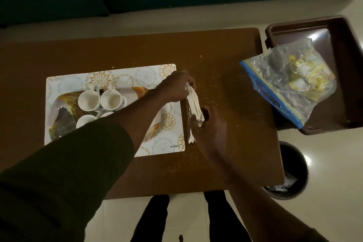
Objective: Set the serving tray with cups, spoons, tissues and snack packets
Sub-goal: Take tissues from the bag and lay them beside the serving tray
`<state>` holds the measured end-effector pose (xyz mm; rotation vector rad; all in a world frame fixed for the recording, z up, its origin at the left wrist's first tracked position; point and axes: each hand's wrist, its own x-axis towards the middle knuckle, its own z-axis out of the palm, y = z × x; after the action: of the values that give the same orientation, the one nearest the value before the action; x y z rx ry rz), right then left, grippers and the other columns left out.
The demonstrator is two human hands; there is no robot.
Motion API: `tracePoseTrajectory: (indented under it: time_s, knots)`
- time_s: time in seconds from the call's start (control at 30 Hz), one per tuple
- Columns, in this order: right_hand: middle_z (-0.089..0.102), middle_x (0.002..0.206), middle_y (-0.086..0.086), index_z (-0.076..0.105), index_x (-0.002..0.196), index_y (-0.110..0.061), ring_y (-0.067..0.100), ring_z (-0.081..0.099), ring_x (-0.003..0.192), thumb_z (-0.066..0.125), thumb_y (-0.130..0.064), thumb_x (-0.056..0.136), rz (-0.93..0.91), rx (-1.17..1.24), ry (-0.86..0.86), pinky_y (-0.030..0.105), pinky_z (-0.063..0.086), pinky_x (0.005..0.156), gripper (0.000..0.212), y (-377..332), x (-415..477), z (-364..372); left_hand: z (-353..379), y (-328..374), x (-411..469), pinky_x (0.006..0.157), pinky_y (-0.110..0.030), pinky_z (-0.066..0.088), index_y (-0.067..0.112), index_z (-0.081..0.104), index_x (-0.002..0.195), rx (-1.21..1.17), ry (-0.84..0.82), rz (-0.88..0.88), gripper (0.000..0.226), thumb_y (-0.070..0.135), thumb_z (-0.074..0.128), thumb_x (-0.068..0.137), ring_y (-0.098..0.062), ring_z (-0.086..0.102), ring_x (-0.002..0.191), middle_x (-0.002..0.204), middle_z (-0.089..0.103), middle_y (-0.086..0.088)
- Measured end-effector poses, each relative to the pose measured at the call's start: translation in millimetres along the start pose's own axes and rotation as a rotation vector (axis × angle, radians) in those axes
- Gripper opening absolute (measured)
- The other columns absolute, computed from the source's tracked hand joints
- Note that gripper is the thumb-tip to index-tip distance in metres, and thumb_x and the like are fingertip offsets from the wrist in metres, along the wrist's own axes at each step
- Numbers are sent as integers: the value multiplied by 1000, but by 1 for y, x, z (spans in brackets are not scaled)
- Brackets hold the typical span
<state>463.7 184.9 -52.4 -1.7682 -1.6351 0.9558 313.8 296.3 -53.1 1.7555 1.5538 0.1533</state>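
A patterned serving tray [64, 104] lies on a floral placemat [137, 72] on the brown table. Several white cups [88, 100] stand on the tray; my left forearm hides part of them. Just right of the mat, both hands hold a clear packet of white plastic spoons [193, 105]. My left hand [174, 87] grips its top end. My right hand [211, 127] grips its lower part. A clear zip bag with yellow snack packets [294, 76] rests in the brown bin at the right.
A brown plastic bin [345, 49] stands beside the table's right edge. A round dark waste bin [294, 171] sits on the floor below it. Crumbs are scattered over the brown table [225, 55]. A dark sofa runs along the far side.
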Motion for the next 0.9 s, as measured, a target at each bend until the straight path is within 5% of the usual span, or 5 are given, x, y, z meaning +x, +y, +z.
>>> tracePoseTrajectory:
  time_s: [0.13, 0.4, 0.63, 0.73, 0.9]
  knots:
    - [68, 89, -3, 61, 105, -16, 10, 61, 68, 66, -16, 79, -12, 0, 18, 31, 55, 56, 27, 0, 4, -1, 5, -4, 1, 89, -43, 49, 21, 74, 95, 29, -20, -27, 32, 0, 59, 76, -24, 54, 107, 114, 55, -5]
    - [67, 86, -4, 60, 103, -14, 10, 60, 66, 68, -16, 80, -10, 18, -19, 31, 53, 55, 24, 3, 3, -4, 14, 1, 3, 83, -47, 55, 24, 77, 89, 38, -19, -78, 30, 2, 58, 79, -27, 62, 99, 114, 65, -4]
    - [59, 76, -7, 55, 94, -19, 9, 55, 65, 61, -44, 87, -47, -26, 31, 27, 47, 53, 26, 0, 12, -20, 12, 12, 15, 88, -40, 50, 26, 63, 109, 44, 135, -98, 44, -4, 51, 79, -26, 52, 120, 135, 48, -1]
    - [58, 78, -10, 52, 91, -25, 8, 55, 69, 48, -54, 91, 11, -89, 79, 29, 49, 57, 30, 2, 32, -40, 9, 34, 26, 79, -40, 53, 28, 62, 112, 25, 179, -63, 41, 0, 50, 83, -26, 59, 107, 130, 52, -1]
    - [58, 80, -3, 51, 88, -21, 13, 55, 73, 43, -45, 97, 65, -94, 157, 35, 49, 64, 27, 22, 75, -88, 19, 88, 54, 80, -32, 49, 25, 62, 117, -63, 251, -54, 40, 1, 51, 87, -22, 58, 109, 125, 58, -3]
